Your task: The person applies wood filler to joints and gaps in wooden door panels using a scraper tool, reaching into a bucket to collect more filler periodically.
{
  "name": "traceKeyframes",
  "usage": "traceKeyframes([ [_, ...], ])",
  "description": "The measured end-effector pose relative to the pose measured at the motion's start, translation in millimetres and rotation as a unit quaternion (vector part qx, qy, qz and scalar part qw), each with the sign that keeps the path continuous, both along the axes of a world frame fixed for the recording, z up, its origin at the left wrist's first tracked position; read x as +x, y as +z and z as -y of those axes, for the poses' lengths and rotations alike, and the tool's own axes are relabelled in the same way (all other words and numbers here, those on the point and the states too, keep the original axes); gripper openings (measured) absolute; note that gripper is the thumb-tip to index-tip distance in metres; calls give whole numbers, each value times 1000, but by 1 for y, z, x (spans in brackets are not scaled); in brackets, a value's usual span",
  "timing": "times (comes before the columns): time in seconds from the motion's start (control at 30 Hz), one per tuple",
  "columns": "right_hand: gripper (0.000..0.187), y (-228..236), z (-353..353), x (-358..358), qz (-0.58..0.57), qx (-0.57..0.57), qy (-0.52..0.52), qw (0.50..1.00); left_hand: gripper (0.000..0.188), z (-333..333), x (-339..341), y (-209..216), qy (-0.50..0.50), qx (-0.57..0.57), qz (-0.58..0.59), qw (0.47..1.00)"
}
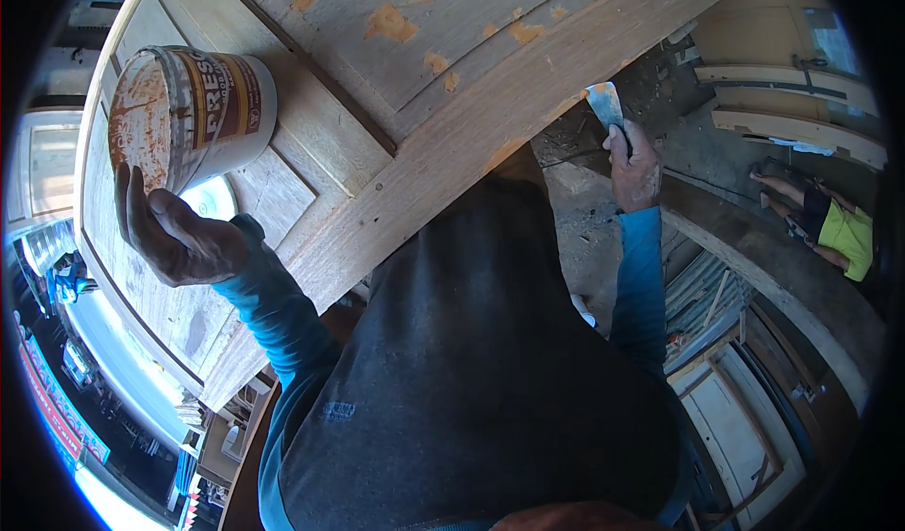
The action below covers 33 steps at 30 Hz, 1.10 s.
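Note:
A putty knife (604, 107) with orange-brown filler on its blade is gripped in my right hand (636, 165). Its blade edge lies at or just beside the near edge of a wooden door panel (377, 212); whether it touches cannot be made out. Several orange filler patches (390, 24) mark the panel's far part. My left hand (184, 237) is open, its fingers stretched up against or just in front of a plastic bucket (226, 107). The bucket seems tilted or lying on its side, its round end (141, 121) smeared with filler. Behind my left wrist shows a pale round disc (212, 197).
At the right, a person in a yellow-green shirt (846, 237) is in the background. Wooden boards (797, 133) stand near the far right. Below them runs a long ledge (754, 239), with a framed white panel (735, 418) further down. Debris litters the floor (580, 215) beside the panel.

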State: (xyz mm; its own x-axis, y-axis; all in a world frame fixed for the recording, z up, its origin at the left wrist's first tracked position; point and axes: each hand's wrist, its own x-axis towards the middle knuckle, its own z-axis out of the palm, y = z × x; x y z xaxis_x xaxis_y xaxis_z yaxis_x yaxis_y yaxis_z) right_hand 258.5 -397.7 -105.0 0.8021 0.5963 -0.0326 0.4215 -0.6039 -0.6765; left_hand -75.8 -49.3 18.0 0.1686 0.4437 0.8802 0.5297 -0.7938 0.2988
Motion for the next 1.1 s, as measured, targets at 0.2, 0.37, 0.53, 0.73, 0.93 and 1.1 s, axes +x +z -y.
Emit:
traceKeyframes([
  [0.2,22,27,-27,-33,-95,-28,47,994,32,-23,-18,4,51,22,22,998],
  [0.37,20,56,-95,-52,-183,7,110,977,33,-39,-31,-3,78,-57,54,994],
  [0.53,22,62,-183,-41,-164,42,199,965,38,-38,-37,-25,83,-144,80,983],
  [0.73,24,39,-275,-21,-84,42,251,963,42,-49,-36,-36,116,-94,52,987],
  [0.93,25,21,-311,-16,61,19,307,950,45,-54,-36,-43,141,-62,45,987],
  [1.1,26,21,-317,-20,69,16,326,943,45,-55,-36,-45,153,-68,63,984],
])
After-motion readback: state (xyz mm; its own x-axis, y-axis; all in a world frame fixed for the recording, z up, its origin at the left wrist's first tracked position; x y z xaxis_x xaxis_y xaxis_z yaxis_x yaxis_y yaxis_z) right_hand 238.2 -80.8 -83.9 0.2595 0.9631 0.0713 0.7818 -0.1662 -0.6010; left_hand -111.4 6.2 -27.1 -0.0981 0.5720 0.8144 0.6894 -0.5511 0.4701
